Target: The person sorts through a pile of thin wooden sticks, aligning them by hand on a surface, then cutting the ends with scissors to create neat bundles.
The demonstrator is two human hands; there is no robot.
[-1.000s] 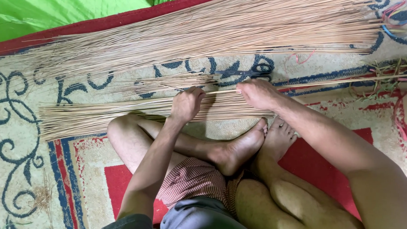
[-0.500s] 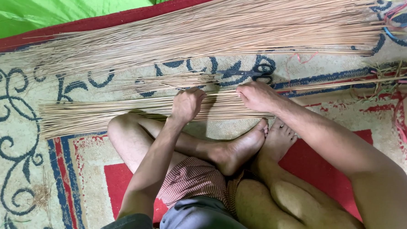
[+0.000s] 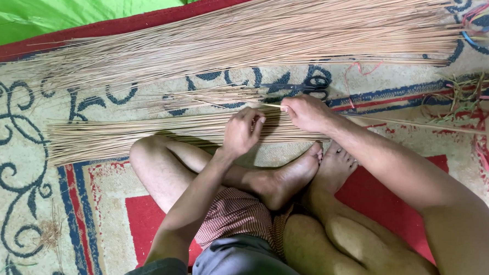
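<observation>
Both grips work at the near bundle of thin tan sticks (image 3: pixel 146 132), which lies across the patterned carpet (image 3: pixel 18 160) just beyond the person's crossed legs. Left hand (image 3: pixel 242 133) rests on top of that bundle near its right part, fingers curled down and pressed together over the sticks, the fingertips (image 3: pixel 258 121) bent toward the other hand. Right hand (image 3: pixel 307 113) sits just beside it, a little farther from the body, thumb and forefinger pinching the end of a single thin stick (image 3: pixel 229 104) that runs away to the left above the bundle. Whether the left hand actually clamps any sticks or only presses on them cannot be told.

Between the two hands and the far pile lies a loose, thinner scatter of sticks (image 3: pixel 202 95), fanning out to the left. Beyond that, a much larger heap of long sticks (image 3: pixel 271 37) stretches across almost the whole width of the carpet. A pair of dark-handled scissors (image 3: pixel 304 86) lies on the carpet just beyond the right hand, between it and the large heap. Coloured strings (image 3: pixel 472 92), red, green and blue, lie tangled at the right edge. Bright green cloth (image 3: pixel 69 6) covers the upper left corner past the carpet's red border. The person's bare feet (image 3: pixel 309 170) rest just below the bundle.
</observation>
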